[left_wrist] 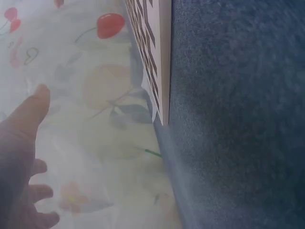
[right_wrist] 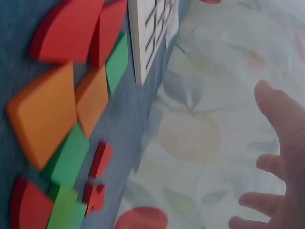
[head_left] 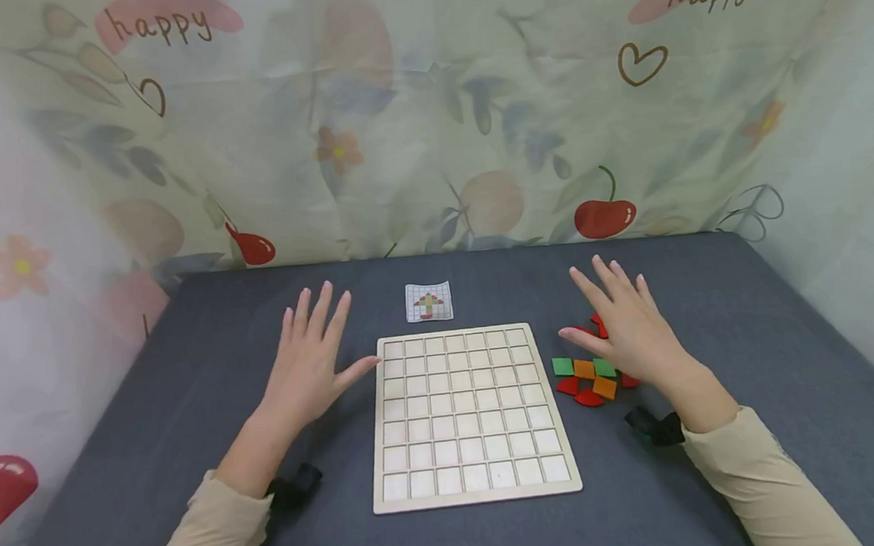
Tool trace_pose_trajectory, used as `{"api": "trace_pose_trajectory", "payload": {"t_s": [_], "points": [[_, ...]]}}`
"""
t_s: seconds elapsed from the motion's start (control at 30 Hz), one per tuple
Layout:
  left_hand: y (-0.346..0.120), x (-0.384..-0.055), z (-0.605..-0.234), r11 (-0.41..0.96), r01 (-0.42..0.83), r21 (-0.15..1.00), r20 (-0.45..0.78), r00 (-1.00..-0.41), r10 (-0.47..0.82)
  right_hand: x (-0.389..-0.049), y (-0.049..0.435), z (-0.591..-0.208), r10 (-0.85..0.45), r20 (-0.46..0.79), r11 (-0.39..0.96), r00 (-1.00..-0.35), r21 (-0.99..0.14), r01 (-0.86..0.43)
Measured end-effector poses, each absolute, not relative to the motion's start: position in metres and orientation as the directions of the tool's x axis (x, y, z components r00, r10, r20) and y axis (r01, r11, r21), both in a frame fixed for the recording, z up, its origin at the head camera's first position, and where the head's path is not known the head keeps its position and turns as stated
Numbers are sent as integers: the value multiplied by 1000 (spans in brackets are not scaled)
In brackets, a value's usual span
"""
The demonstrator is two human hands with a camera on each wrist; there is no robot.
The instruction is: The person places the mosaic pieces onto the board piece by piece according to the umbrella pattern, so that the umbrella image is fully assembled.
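Observation:
A light wooden grid board of square cells lies in the middle of the table, its cells bare. My left hand is held with fingers spread to the board's left, thumb near its upper left edge, holding nothing. On the other side my right hand hovers with fingers spread over loose coloured pieces, partly hiding them. Among these are a green square, an orange square and a red curved-edge piece. Behind the board lies a small card with a gridded red, green and orange figure.
The dark grey tablecloth covers the table. A patterned curtain hangs right behind its far edge, with pale curtains at both sides. Black straps with small devices sit at both wrists.

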State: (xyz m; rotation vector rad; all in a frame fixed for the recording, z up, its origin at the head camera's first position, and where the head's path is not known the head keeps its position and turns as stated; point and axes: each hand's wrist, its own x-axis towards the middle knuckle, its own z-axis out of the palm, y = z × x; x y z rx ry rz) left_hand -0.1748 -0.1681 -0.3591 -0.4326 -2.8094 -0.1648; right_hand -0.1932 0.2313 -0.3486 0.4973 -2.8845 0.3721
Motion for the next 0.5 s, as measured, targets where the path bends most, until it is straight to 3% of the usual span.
{"api": "trace_pose_trajectory", "payload": {"t_s": [0.3,0.5], "points": [[-175,-173,-361,904,323,279,108,-946,305,-198,263,-351,-238,146,890,-960,-364,-276],[-173,-170,-367,854,324,407,-83,-918,388,-207,280,-364,-244,89,883,-966,-391,-259]]}}
